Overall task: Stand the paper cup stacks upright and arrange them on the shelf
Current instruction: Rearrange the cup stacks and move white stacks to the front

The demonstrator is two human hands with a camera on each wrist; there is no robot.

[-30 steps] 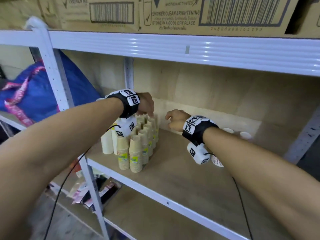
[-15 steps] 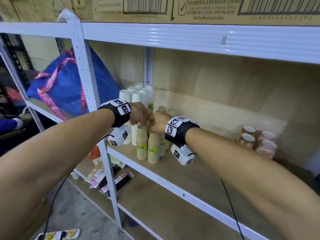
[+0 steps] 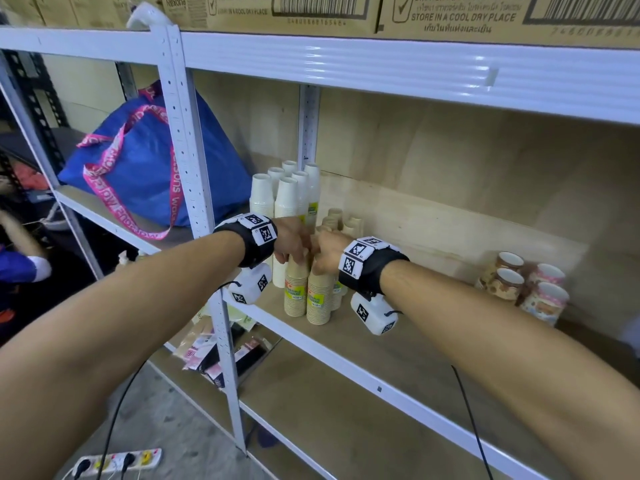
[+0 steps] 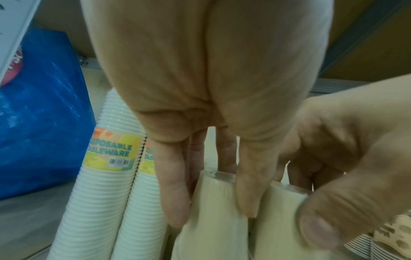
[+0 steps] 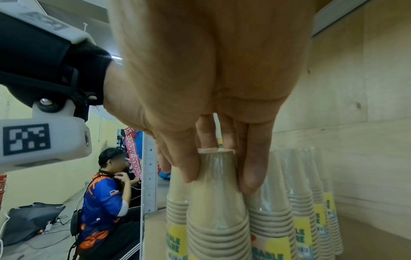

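The brown paper cup stacks [image 3: 308, 292] stand upright in a tight cluster at the left end of the shelf [image 3: 398, 341], near its front edge, each in clear wrap with a yellow label. My right hand [image 3: 327, 252] grips the top of the front right stack [image 5: 217, 202], thumb on one side and fingers curled down the other. My left hand [image 3: 292, 242] sits right beside it, fingers wrapped over the top of the neighbouring front stack [image 4: 211, 211] (the two hands are touching above the cups). Just behind and to the left stand the taller white cup stacks [image 3: 287, 195], also upright, against the white shelf post [image 3: 194, 188]. Farther right on the same shelf, well apart, is a small group of patterned cups [image 3: 526, 285] near the back. A blue bag [image 3: 145, 161] with pink straps fills the next bay to the left, and cardboard boxes [image 3: 450, 12] sit on the shelf above.
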